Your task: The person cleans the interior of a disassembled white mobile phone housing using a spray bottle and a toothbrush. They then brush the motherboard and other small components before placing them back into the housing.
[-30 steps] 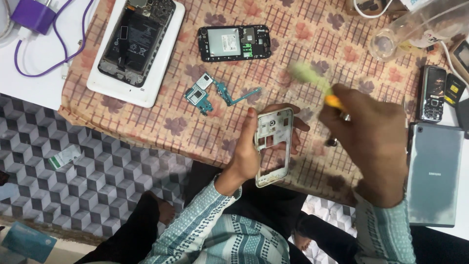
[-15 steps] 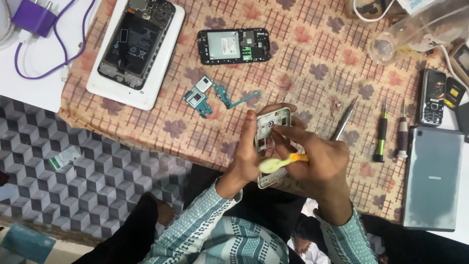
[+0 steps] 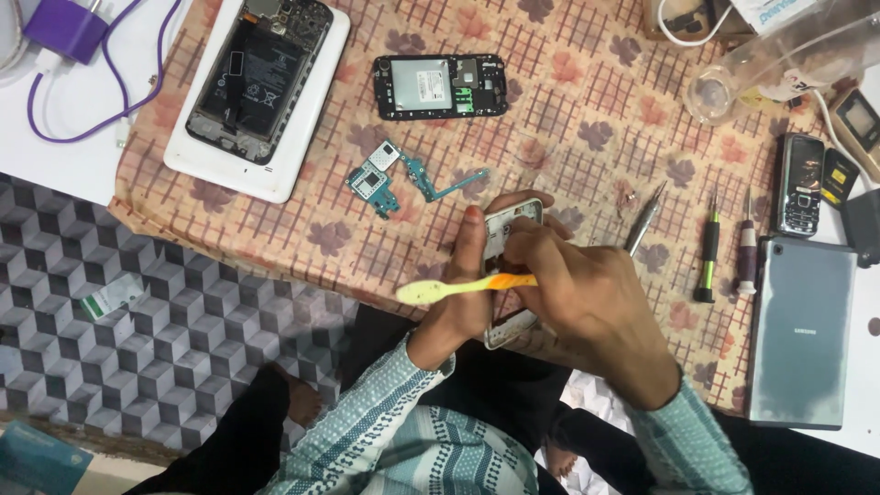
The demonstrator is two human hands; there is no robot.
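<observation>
Left hand (image 3: 463, 302): closing around a white phone frame (image 3: 510, 229), keeping it upright over the near edge of the patterned cloth (image 3: 568, 119). Right hand (image 3: 587, 298): curling shut on a yellow toothbrush (image 3: 458, 287) whose head is pointing left across the left hand. Lying nearby: a small circuit board (image 3: 371, 183), an opened black phone (image 3: 440, 86), tweezers (image 3: 644, 218), two screwdrivers (image 3: 709, 247) and a grey tablet (image 3: 800, 332).

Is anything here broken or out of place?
Yes: a yellow-and-orange toothbrush, odd among tools, is in the right hand against the white phone frame the left hand holds. Two backless phones lie gutted.
</observation>
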